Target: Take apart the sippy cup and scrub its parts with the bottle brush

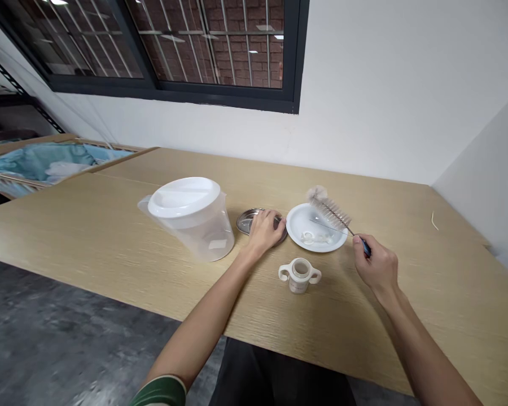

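My right hand is closed around the dark handle of a bottle brush. The brush's pale bristles slant up to the left, over the white plate. Small translucent white pieces lie in that plate; their kind is unclear. My left hand lies over a round metal dish, its fingers curled down at the dish and partly hidden. Closer to me, a white two-handled baby bottle body stands upright with its top uncovered.
Left of the dish, a translucent pitcher with a white lid stands on the wooden table. Farther left, a basket holds blue-green cloth or plastic. A thin pale strip lies at the right. Behind the table rises a white wall.
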Motion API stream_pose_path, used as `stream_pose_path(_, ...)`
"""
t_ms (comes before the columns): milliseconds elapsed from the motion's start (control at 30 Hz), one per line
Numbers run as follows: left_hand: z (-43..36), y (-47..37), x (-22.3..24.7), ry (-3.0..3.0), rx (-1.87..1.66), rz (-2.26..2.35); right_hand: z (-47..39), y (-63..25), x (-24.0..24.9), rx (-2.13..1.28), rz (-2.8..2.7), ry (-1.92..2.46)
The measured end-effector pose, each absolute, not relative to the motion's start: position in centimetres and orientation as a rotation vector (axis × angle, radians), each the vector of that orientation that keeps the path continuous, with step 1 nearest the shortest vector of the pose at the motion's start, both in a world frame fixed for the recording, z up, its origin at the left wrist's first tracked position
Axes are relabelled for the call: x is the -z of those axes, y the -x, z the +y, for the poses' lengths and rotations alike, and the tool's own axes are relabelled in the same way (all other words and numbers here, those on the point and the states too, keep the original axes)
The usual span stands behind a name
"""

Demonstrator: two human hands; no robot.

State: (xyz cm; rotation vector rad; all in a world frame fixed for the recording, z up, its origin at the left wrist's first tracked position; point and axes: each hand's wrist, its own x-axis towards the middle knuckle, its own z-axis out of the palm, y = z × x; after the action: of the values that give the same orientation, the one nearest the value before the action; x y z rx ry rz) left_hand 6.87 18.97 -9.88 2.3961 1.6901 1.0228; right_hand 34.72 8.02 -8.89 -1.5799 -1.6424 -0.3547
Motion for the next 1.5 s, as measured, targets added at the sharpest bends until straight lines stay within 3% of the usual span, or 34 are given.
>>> stream_pose_path(1500, 17.8, -7.7, 9.2, -2.404, -1.018, 1.534, 7.9, -34.5, 8.7, 0.311, -1.619, 1.631)
